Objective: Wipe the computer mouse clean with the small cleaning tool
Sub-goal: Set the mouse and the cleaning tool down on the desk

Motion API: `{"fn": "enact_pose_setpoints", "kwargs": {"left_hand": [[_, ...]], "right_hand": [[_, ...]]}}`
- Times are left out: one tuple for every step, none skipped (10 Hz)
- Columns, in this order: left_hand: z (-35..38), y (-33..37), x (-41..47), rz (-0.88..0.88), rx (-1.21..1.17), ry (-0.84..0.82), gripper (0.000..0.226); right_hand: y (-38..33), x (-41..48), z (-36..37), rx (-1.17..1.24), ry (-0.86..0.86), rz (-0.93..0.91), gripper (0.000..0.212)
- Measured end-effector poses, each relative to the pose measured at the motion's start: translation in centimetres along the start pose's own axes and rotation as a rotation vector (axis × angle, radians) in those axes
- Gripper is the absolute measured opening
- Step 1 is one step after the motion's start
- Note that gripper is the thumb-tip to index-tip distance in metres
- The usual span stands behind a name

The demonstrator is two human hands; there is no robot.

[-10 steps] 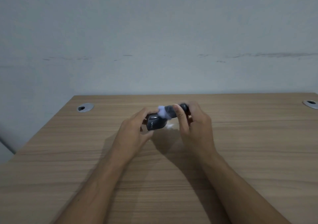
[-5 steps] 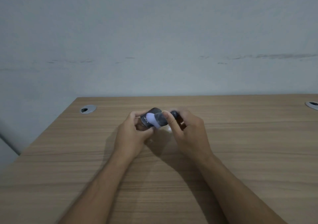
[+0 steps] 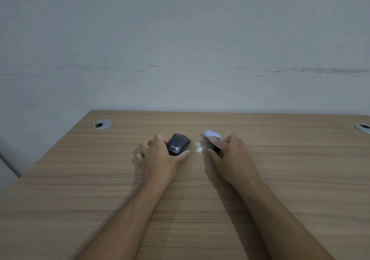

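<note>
A dark grey computer mouse (image 3: 178, 144) with white lettering rests on the wooden desk (image 3: 100, 179), near the middle. My left hand (image 3: 160, 157) grips its rear and sides between thumb and fingers. To the right, my right hand (image 3: 230, 155) holds the small cleaning tool (image 3: 212, 137), a dark handle with a pale lilac tip pointing away from me. The tool is apart from the mouse. A small patch of white dust (image 3: 198, 147) lies on the desk between the two hands.
Two round grey cable grommets sit in the desk, one at the back left (image 3: 103, 124) and one at the right edge (image 3: 363, 128). A pale wall (image 3: 180, 49) stands directly behind the desk's far edge.
The mouse has come down from mid-air onto the desk in my left hand. My right hand has pulled the tool away to the right, off the mouse.
</note>
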State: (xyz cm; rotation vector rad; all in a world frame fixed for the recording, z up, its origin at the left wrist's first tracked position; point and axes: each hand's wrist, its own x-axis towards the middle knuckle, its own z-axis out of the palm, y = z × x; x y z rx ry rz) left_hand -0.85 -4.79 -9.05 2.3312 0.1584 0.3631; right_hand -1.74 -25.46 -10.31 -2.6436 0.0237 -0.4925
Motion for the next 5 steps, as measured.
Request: {"fn": "enact_pose_setpoints", "kwargs": {"left_hand": [[-0.2,0.2,-0.2,-0.009,0.052,-0.064,0.057],[-1.1,0.4,0.4,-0.029,-0.043,-0.09,0.07],[-2.3,-0.5,1.3,0.007,-0.126,-0.097,0.059],[-2.1,-2.8,2.7,0.151,0.114,-0.139,0.049],[-0.3,-4.7,3.4,0.208,0.283,-0.193,0.058]], "right_hand": [[-0.4,-0.5,-0.1,-0.094,-0.061,0.012,0.049],[-0.4,-0.2,-0.5,-0.063,-0.039,0.013,0.058],[-1.9,0.4,-2.8,0.151,0.106,-0.025,0.047],[-5.3,1.0,-8.2,0.59,0.221,-0.053,0.024],[-9.9,1.2,-15.1,1.268,0.042,-0.131,0.024]]}}
